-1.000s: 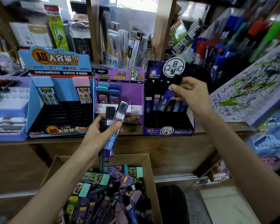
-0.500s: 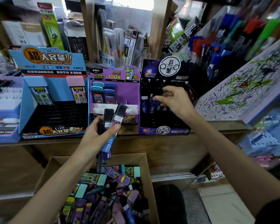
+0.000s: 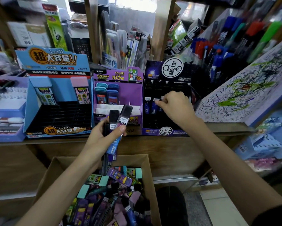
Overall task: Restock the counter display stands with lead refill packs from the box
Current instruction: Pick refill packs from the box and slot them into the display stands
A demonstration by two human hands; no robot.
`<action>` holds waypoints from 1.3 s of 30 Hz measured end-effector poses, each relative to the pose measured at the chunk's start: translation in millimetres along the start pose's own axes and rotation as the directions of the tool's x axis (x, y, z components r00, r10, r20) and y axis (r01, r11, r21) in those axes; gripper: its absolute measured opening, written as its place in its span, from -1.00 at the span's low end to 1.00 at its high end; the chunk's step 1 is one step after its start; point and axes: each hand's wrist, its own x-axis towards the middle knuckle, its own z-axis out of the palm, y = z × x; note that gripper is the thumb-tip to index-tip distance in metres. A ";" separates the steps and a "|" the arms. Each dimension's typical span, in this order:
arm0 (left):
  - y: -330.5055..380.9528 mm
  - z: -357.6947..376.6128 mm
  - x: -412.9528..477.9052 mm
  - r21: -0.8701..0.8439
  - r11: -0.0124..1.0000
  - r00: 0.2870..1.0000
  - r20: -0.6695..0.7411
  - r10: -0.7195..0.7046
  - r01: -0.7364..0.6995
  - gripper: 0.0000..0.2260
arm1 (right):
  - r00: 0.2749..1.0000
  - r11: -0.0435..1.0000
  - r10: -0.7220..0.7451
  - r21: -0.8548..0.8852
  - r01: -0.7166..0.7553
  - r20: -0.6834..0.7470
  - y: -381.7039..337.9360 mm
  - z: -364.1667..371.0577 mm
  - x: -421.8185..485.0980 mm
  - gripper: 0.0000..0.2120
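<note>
Several refill packs sit gripped in the left hand over the box; right hand fingers curled, pinching a single pack in the dark stand; best, imo, to push it str. down, label out, seat fully w/o nudging neighbours.

Box below the counter, three display stands side by side on it

the right hand hides whatever its fingers meet in the dark purple stand. the box runs off the bottom edge. the pens at upper right are blurred. print on the lead refill packs in the left hand is too small to read.
</note>
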 end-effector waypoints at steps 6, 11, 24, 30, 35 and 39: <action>3.7 11.6 -0.9 -0.028 1.000 1.000 0.025 -0.010 0.010 -0.64 | 0.947 0.667 -0.158 0.738 -0.105 0.278 -46.1 -4.8 -55.1 -0.82; 2.1 16.3 -1.5 -0.002 1.000 1.000 0.014 -0.020 0.020 -0.53 | 0.953 0.466 -0.088 0.857 -0.219 0.291 -62.6 10.3 -69.5 -0.88; 3.6 9.1 6.0 -0.095 0.995 1.000 -0.002 -0.025 0.025 -0.78 | 0.969 0.526 0.230 0.850 -0.042 -0.095 18.7 -28.7 -17.3 -0.87; -1.2 9.7 8.0 -0.082 0.996 0.999 -0.020 -0.026 0.024 -0.80 | 0.988 0.772 0.065 0.634 0.038 -0.138 39.1 -12.6 5.3 -0.82; -1.4 7.4 8.3 -0.065 0.998 0.999 -0.025 -0.022 0.020 -0.77 | 0.988 0.806 -0.109 0.572 0.150 -0.106 39.7 -2.1 6.4 -0.81; -0.7 5.4 9.2 -0.058 0.998 0.999 -0.027 -0.021 0.020 -0.76 | 0.994 0.820 -0.070 0.562 0.105 -0.084 43.0 3.9 9.8 -0.79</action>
